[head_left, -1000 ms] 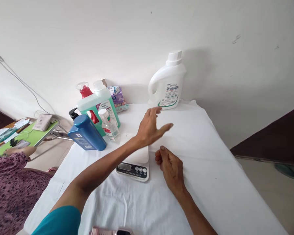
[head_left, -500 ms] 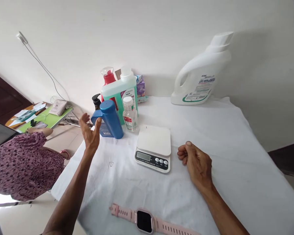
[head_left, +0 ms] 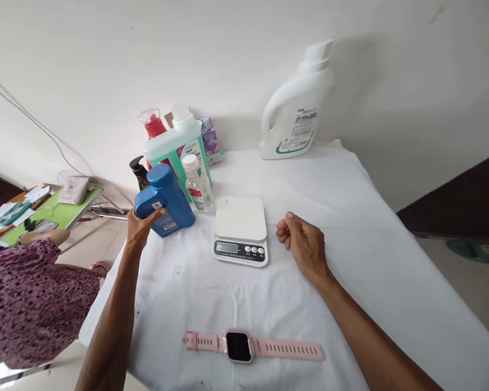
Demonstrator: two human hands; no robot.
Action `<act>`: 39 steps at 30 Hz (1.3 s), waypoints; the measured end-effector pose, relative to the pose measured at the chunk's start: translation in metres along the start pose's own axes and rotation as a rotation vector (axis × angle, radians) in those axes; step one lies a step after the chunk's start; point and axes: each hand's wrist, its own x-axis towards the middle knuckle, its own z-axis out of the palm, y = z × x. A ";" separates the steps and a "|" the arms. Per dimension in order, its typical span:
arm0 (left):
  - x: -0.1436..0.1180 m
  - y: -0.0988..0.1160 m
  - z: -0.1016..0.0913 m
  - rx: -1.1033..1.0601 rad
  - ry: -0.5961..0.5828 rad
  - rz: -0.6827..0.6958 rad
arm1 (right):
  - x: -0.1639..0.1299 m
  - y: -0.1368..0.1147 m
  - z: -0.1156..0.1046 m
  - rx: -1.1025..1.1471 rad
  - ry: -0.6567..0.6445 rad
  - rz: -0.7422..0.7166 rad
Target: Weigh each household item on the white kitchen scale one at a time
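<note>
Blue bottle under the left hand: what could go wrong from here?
The left hand grips the blue bottle from one side only, near the cloth's left edge; it might slip or tip off. The small clear bottle and green jug stand right behind, so a jolt could topple them. The scale sits close by, and a swing might knock it.

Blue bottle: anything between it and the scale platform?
Nothing visible. The left hand is already on the blue bottle, and only bare white cloth lies between it and the scale. The small clear bottle stands just behind that path; the platform is empty.
</note>
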 end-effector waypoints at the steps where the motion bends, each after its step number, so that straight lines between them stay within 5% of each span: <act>1: -0.005 0.000 0.004 -0.023 0.037 0.004 | 0.000 0.000 0.000 0.013 -0.004 -0.003; 5: -0.023 0.003 0.022 -0.134 0.223 0.008 | 0.000 -0.001 0.000 0.066 -0.013 -0.024; 8: -0.033 0.017 0.030 -0.208 0.259 -0.023 | -0.001 -0.004 0.000 0.080 -0.013 -0.022; 13: -0.041 0.060 0.036 -0.293 0.184 0.131 | -0.001 -0.009 -0.002 0.059 -0.030 -0.015; 18: -0.047 0.086 0.074 -0.314 0.022 0.222 | -0.001 -0.009 -0.003 0.057 -0.022 -0.027; 27: -0.051 0.060 0.145 -0.221 -0.161 0.101 | 0.000 -0.009 -0.003 0.113 -0.030 -0.037; 39: -0.044 0.057 0.156 -0.150 -0.290 0.186 | 0.002 -0.005 -0.003 0.086 -0.026 -0.051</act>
